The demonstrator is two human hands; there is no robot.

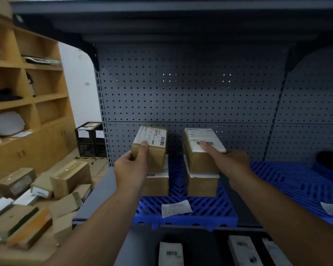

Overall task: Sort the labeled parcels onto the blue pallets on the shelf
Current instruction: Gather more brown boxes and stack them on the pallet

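Parcels are going up two at a time. Left hand point(130, 167) is gripping the left box point(150, 147) by its near end, thumb lying over the label edge and fingers wrapped round the side, so the label is staying face up and readable. Right hand point(230, 163) is clamping the right box point(202, 150) the same way, thumb pressing on the barcode, fingers hidden behind the far side.

Each box is sitting over a lower box: the left one over the lower left box point(158, 184), the right one over the lower right box point(202, 186). Whether the upper boxes are already resting there or hovering just above, I cannot tell. Both stacks are standing on the blue pallet point(200, 210), at 12 o'clock from the person, well back toward the pegboard point(190, 93); that is probably leaving the front free for more.

A loose slip point(176, 207) is lying on the pallet at 6 o'clock from the stacks, likely marking which group belongs here. A second pallet point(296, 181) is waiting at 3 o'clock, mostly bare.

Unsorted parcels point(37, 198) are lying in a heap on the floor at 9 o'clock, so most of the sorting is seemingly remaining. Squaring edges before letting go would be keeping the stacks from tipping.
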